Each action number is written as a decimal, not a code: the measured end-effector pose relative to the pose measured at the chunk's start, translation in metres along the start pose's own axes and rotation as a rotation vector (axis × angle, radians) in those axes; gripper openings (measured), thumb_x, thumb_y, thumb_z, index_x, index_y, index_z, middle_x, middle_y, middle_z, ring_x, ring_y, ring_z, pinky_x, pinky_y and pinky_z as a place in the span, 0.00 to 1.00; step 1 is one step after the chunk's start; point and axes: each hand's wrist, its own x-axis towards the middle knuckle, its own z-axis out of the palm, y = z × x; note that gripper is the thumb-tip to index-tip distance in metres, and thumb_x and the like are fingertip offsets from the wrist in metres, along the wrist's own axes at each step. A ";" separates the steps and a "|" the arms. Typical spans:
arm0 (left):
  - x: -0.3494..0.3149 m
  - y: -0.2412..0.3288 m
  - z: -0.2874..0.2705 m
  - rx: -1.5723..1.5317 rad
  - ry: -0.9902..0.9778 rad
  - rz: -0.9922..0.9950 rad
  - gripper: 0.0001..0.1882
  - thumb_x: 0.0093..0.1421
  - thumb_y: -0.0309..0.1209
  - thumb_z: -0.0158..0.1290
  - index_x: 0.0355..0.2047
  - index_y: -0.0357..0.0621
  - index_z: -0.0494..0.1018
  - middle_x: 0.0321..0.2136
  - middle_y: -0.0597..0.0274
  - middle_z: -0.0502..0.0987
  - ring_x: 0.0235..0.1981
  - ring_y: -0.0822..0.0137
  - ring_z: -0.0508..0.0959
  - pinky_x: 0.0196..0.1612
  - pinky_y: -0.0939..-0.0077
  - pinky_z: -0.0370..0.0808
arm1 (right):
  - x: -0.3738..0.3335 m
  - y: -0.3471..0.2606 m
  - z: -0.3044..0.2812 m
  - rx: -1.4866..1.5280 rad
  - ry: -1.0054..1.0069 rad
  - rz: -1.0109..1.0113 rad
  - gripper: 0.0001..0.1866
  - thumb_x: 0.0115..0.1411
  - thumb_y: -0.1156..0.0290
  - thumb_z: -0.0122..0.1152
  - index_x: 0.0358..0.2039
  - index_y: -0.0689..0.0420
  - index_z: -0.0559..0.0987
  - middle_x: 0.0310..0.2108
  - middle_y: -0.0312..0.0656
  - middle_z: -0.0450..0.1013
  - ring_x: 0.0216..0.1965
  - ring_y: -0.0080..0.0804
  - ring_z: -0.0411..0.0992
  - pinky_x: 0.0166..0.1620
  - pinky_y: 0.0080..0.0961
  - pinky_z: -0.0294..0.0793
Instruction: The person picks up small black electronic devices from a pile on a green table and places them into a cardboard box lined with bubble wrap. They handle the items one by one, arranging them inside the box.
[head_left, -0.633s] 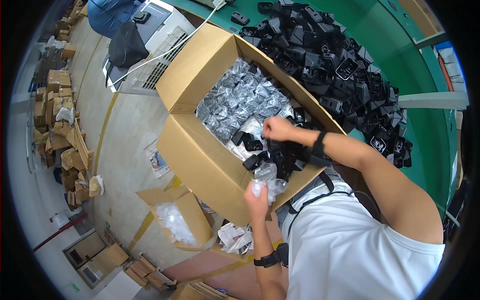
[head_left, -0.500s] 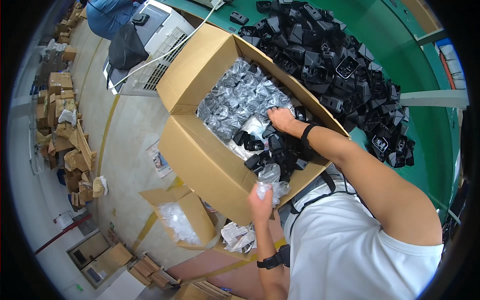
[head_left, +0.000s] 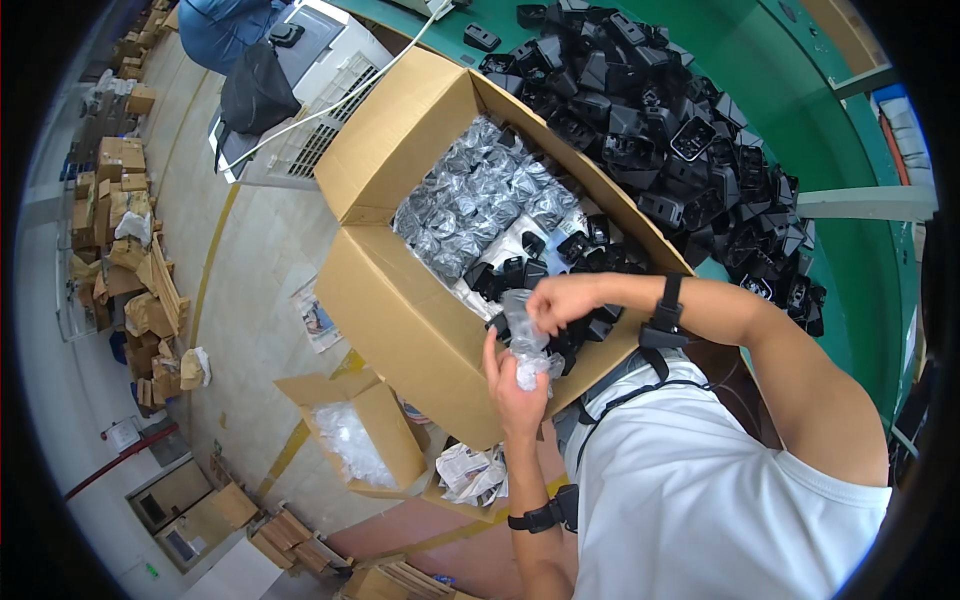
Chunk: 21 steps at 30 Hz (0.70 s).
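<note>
Over the near end of a large open cardboard box (head_left: pixel 420 300), both my hands are on crumpled clear plastic bags (head_left: pixel 527 335). My left hand (head_left: pixel 515 400) is closed round the lower part of them, its index finger stretched up. With bent fingers, my right hand (head_left: pixel 565 303) pinches the upper part of the plastic. Beneath and beside the hands lie loose black plastic housings (head_left: pixel 515 270), some on a whitish sheet in the box. Farther in, black pieces wrapped in clear bags (head_left: pixel 460 205) are packed close together.
A big heap of black housings (head_left: pixel 660 130) covers part of the green table (head_left: pixel 810 130) at the right. A smaller carton of clear bags (head_left: pixel 355 440) and crumpled newspaper (head_left: pixel 472 474) stand at the lower left. A white slatted unit (head_left: pixel 330 110) is beyond the box.
My right hand has come back from the loose housings at the box's right side to the plastic at my left hand. The plastic is now drawn upward between both hands.
</note>
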 end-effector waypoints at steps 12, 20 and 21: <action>-0.017 0.005 0.002 -0.320 -0.155 -0.521 0.19 0.43 0.26 0.56 0.39 0.40 0.72 0.29 0.55 0.78 0.30 0.64 0.78 0.37 0.70 0.74 | 0.038 0.074 -0.087 -1.225 0.918 0.229 0.14 0.53 0.70 0.56 0.41 0.57 0.73 0.40 0.47 0.72 0.39 0.44 0.76 0.38 0.36 0.77; -0.029 -0.009 0.007 -0.399 -0.211 -0.483 0.19 0.45 0.25 0.55 0.41 0.40 0.72 0.32 0.56 0.78 0.33 0.69 0.77 0.40 0.74 0.74 | 0.045 0.091 -0.104 -1.494 0.824 0.179 0.08 0.57 0.68 0.50 0.33 0.53 0.77 0.31 0.44 0.75 0.35 0.39 0.76 0.36 0.31 0.76; -0.030 -0.011 0.007 -0.424 -0.204 -0.500 0.19 0.46 0.25 0.55 0.41 0.40 0.72 0.32 0.56 0.78 0.34 0.70 0.77 0.40 0.75 0.74 | 0.044 0.092 -0.102 -1.468 0.791 0.161 0.08 0.57 0.68 0.50 0.34 0.54 0.77 0.32 0.45 0.76 0.35 0.40 0.76 0.36 0.32 0.76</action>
